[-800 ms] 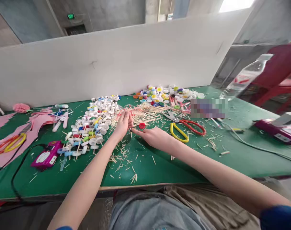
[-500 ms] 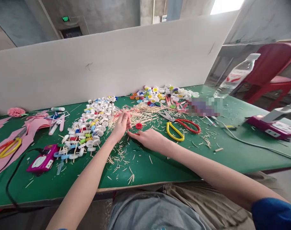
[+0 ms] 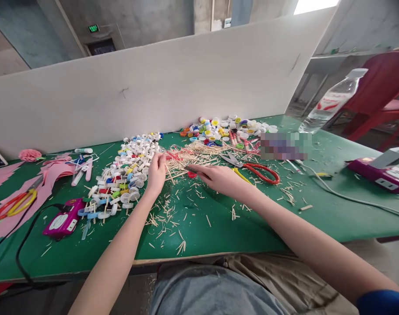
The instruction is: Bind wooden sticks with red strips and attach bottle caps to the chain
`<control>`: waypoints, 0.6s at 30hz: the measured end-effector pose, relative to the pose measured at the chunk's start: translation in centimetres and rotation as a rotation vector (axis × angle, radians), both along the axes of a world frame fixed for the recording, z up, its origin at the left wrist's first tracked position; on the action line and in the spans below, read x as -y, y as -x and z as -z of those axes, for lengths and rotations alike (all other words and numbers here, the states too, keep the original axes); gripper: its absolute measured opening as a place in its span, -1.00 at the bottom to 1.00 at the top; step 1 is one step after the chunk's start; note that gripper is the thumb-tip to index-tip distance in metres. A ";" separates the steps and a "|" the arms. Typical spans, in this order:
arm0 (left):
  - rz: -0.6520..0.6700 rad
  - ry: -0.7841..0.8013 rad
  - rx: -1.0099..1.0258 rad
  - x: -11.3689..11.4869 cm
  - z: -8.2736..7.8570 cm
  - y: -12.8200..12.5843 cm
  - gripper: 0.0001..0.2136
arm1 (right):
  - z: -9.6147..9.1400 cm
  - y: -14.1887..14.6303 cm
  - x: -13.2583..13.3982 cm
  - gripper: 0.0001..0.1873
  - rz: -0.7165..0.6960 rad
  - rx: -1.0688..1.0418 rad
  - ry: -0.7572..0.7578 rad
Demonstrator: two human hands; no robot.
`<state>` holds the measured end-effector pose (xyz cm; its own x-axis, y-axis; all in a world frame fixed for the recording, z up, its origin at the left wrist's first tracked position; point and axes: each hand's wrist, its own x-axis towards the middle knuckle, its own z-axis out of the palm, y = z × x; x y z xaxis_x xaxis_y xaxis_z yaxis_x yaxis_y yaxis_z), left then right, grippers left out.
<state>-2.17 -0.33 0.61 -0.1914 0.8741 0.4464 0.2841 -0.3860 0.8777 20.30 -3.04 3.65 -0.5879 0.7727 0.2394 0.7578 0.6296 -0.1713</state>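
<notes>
- Clearly, the left hand [image 3: 157, 174] is just beside the near left edge of the stick pile [image 3: 207, 151], its thumb and fingers pinching a thin wooden stick [image 3: 169, 173] that slants downward.
- On the near side of the stick pile, the right hand [image 3: 220, 179] is curled closed around a dark knife-like blade [image 3: 193, 168]; the blade points toward the left hand, its tip apart from the wooden stick, and its handle is hidden in the grip.
- Also at the near edge of the stick pile is a red bottle cap [image 3: 192, 174], partly covered by the blade and the right hand.
- To the left of the stick pile spreads a cluster of bottle caps fitted with short sticks [image 3: 127, 170], mostly white, with some blue, red, green and yellow.
- Behind the stick pile, loose bottle caps [image 3: 220, 129] are heaped near the white panel [image 3: 153, 94].
- Just right of the stick pile lie scissors [image 3: 266, 174] with parted blades, one handle red, the other yellow and partly hidden by the right hand.
- Nearer the person than the stick pile, wood shavings [image 3: 163, 216] litter the green tabletop [image 3: 199, 238].
</notes>
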 end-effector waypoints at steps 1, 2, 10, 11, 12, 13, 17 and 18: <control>-0.002 0.012 0.057 0.0 0.0 0.0 -0.67 | 0.0 0.0 -0.1 -0.52 0.043 -0.028 -0.019; 0.003 0.020 0.121 0.1 0.0 0.0 -0.68 | -0.1 0.0 -0.3 -0.52 0.086 -0.048 -0.032; 0.188 0.237 0.506 1.1 0.0 -2.6 -0.70 | -0.2 0.1 -0.7 -0.63 0.251 -0.148 -0.058; 0.230 0.264 0.537 1.3 0.0 -3.0 -0.70 | -0.1 0.2 -0.7 -0.64 0.245 -0.151 -0.063; 0.275 0.288 0.557 1.5 -0.1 -3.3 -0.70 | -0.1 0.2 -0.6 -0.65 0.242 -0.153 -0.071; 0.319 0.309 0.568 1.7 -0.2 -3.7 -0.70 | 0.0 0.3 -0.6 -0.65 0.241 -0.154 -0.077; 0.480 0.406 0.522 2.5 -0.4 -4.6 -0.64 | 0.4 0.4 -0.6 -0.67 0.235 -0.129 -0.079; 0.503 0.428 0.498 2.6 -0.4 -4.7 -0.64 | 0.4 0.4 -0.6 -0.67 0.231 -0.118 -0.075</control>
<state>2.56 -2.96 1.02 0.1808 0.9833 0.0221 -0.2948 0.0327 0.9550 19.85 -2.48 3.25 -0.3629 0.8604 0.3577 0.8604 0.4568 -0.2260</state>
